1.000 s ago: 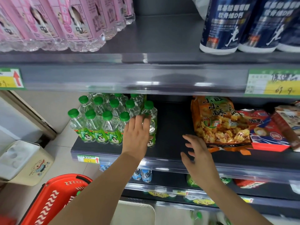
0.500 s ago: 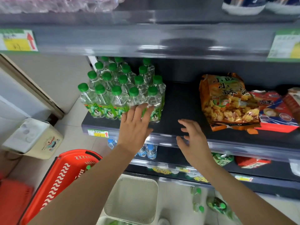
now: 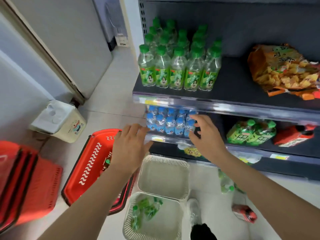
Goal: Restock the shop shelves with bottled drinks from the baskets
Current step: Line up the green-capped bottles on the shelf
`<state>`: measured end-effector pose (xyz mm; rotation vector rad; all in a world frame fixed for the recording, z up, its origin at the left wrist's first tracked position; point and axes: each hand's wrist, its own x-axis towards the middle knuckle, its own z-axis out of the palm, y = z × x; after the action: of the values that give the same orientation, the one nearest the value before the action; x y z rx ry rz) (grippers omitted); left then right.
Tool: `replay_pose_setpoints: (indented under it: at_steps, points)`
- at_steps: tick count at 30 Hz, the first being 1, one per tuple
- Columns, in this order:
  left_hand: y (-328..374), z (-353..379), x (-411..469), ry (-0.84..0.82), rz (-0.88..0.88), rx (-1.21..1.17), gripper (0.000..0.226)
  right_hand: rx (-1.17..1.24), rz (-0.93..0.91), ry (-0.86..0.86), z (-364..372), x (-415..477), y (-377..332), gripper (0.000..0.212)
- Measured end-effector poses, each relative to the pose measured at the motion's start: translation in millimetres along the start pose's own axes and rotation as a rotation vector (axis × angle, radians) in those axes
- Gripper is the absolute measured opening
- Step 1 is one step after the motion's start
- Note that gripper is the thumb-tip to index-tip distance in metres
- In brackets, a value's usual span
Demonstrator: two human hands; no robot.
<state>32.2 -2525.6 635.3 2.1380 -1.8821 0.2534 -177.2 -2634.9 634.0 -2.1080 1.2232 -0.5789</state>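
**Retreat from the stocked shelf**

Both hands have dropped away from the green-capped bottles [image 3: 178, 66] standing on the shelf [image 3: 233, 80]. Now the left hand [image 3: 129, 149] is spread flat and the right hand [image 3: 206, 141] loosely open, both empty. More drinks [image 3: 145, 208] lie in the near white basket [image 3: 171, 224], probably next.

Head-worn; downward; near shelves [image 3: 233, 80]

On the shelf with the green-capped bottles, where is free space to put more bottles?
Bare shelf lies between the green-capped bottles and the orange snack bag. The left end is crowded with packed rows. One shelf lower, a gap separates blue-capped bottles from green packs.
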Motion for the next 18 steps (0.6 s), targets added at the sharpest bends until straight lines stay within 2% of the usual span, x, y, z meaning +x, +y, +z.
replay_pose_setpoints:
  at_steps: [5,9,15,18]
  points:
    - [-69.3,-8.9,-73.9,-0.097,-0.046,-0.036,0.041,0.006,0.052,0.018,64.6,-44.9,-36.1,0.051]
    - [-104.4,7.0,-120.2,-0.147,-0.061,-0.056,0.039,-0.039,0.145,0.002,111.6,-81.6,-41.8,0.051]
    - [-98.6,69.2,-189.8,-0.219,-0.062,-0.220,0.033,-0.092,0.297,-0.130,175.8,-150.4,-1.9,0.053]
    - [-86.6,114.6,-223.5,-0.269,-0.079,-0.274,0.039,-0.155,0.333,-0.213,212.7,-177.8,29.4,0.054]
